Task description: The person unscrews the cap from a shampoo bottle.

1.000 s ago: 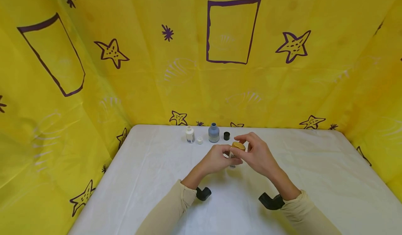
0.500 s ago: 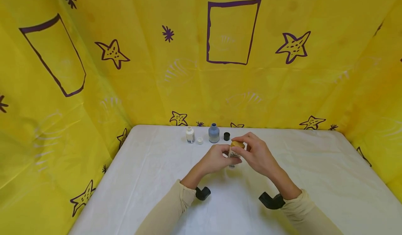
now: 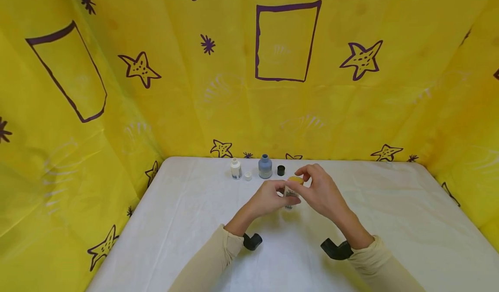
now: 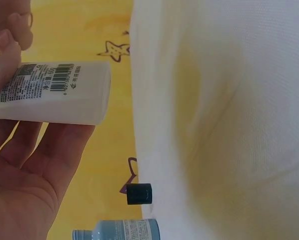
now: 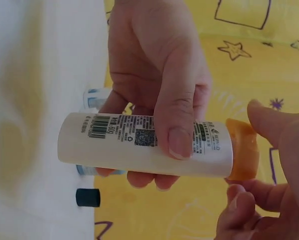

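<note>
A white bottle (image 5: 114, 142) with printed text and a barcode is held upright above the table. My left hand (image 3: 270, 199) grips its body, thumb across the label and fingers behind. At its top sits an orange cap (image 5: 243, 150), which my right hand (image 3: 319, 192) pinches between thumb and fingers. The cap is still on the bottle's end in the right wrist view. In the left wrist view the bottle's flat base points toward the table, and the cap is out of sight.
Along the table's far edge stand an uncapped white bottle (image 3: 235, 170), a small white cap (image 3: 248, 176), an uncapped blue bottle (image 3: 265, 168) and a black cap (image 3: 281, 170). A yellow patterned curtain (image 3: 249, 110) rises behind the white table (image 3: 187, 222).
The right hand's fingers have shifted around the orange cap, lifting slightly and taking hold again. The left hand and the bottle stay nearly in place.
</note>
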The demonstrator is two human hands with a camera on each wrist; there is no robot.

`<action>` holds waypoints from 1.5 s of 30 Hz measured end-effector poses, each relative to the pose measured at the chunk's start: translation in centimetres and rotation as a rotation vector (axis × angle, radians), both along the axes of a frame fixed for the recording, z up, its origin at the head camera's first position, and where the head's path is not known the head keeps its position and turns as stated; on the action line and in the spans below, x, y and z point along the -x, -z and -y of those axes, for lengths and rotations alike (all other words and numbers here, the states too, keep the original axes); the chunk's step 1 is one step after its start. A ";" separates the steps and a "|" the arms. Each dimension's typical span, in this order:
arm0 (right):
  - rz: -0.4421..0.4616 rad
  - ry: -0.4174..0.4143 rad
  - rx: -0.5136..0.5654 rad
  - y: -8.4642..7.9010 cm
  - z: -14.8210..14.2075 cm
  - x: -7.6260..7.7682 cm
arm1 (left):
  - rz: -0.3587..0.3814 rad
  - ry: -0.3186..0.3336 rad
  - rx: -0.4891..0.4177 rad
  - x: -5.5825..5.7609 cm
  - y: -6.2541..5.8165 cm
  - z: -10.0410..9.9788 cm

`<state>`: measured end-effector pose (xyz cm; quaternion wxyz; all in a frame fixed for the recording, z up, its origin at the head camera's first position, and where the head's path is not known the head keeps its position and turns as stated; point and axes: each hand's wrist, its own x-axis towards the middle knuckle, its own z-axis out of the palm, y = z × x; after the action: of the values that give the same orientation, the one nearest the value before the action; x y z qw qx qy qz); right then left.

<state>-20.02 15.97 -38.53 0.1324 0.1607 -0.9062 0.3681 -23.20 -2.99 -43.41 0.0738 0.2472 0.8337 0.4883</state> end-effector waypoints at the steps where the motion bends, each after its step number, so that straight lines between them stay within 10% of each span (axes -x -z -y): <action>1: 0.001 0.019 -0.010 0.0 0.1 -0.1 | -0.003 0.002 -0.003 0.0 0.1 0.0; 12: -0.007 0.047 -0.026 0.4 0.3 -0.4 | -0.014 0.005 0.013 -0.3 0.2 -0.3; 25: -0.018 -0.156 0.034 0.3 -0.2 -0.4 | 0.022 -0.004 -0.004 -0.1 0.3 0.0; 35: -0.018 -0.026 -0.021 0.4 0.0 -0.2 | -0.028 0.008 -0.001 0.0 0.5 -0.3; 45: -0.049 -0.099 0.008 0.5 -0.2 -0.1 | 0.022 -0.014 0.010 -0.1 0.5 -0.3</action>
<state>-19.93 16.14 -39.07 0.1369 0.2139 -0.8920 0.3739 -23.13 -2.69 -43.92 0.0806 0.2355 0.8370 0.4873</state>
